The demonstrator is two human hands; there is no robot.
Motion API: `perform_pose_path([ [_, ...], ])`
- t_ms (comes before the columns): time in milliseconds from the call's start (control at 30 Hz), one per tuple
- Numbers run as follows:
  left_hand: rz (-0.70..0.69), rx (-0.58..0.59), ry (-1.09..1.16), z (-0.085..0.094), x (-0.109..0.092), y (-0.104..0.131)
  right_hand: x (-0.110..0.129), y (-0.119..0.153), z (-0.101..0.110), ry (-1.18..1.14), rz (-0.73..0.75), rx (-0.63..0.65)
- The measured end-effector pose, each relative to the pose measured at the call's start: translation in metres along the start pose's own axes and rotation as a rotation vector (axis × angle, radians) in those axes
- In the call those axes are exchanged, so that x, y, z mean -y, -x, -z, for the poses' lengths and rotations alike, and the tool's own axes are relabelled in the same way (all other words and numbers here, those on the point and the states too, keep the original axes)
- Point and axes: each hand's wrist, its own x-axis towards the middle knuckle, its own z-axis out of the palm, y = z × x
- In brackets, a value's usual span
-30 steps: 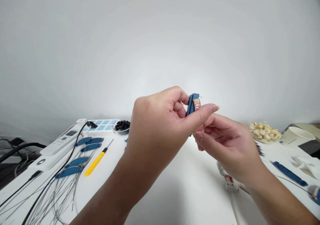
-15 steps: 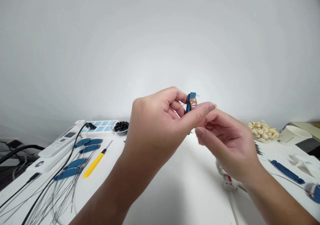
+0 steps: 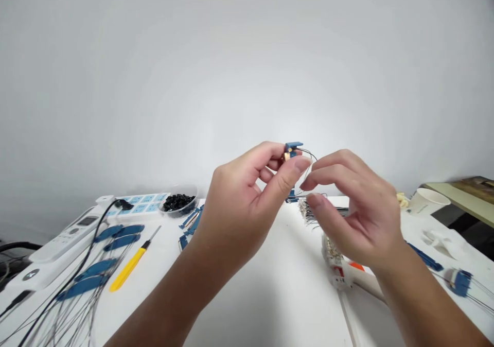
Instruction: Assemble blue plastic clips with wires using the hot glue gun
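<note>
A small blue part (image 3: 294, 145) with thin dark wires is pinched between the thumb and fingers of my left hand (image 3: 254, 192), above the middle of the white table (image 3: 247, 306). Its lower end shows beneath the thumb. To its right, my right hand (image 3: 355, 208) has its thumb and index fingertip a little apart beside the thin wires. Whether a wire lies between those fingertips is too fine to tell. Behind the right hand, a bundle of thin dark wires (image 3: 309, 212) is partly hidden.
At left are a yellow screwdriver (image 3: 129, 270), blue pieces with wires (image 3: 88, 285), a power strip (image 3: 144, 203) and a bowl of black parts (image 3: 177, 202). At right are a paper cup (image 3: 428, 202), a blue part (image 3: 461, 282) and a white connector with a cable (image 3: 337, 270).
The blue part has turned in my left hand, and its wires now show on the right. My right hand's fingers have lifted and spread slightly. The view has shifted rightward.
</note>
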Motion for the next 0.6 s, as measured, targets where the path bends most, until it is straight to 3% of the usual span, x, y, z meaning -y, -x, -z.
perform_pose_path([
  [200, -0.047, 0.029, 0.009, -0.002, 0.001, 0.001, 0.004, -0.003, 0.01, 0.019, -0.037, 0.192],
  [600, -0.174, 0.098, 0.098, 0.009, -0.006, 0.006, 0.026, -0.002, 0.022, -0.062, -0.008, 0.181],
])
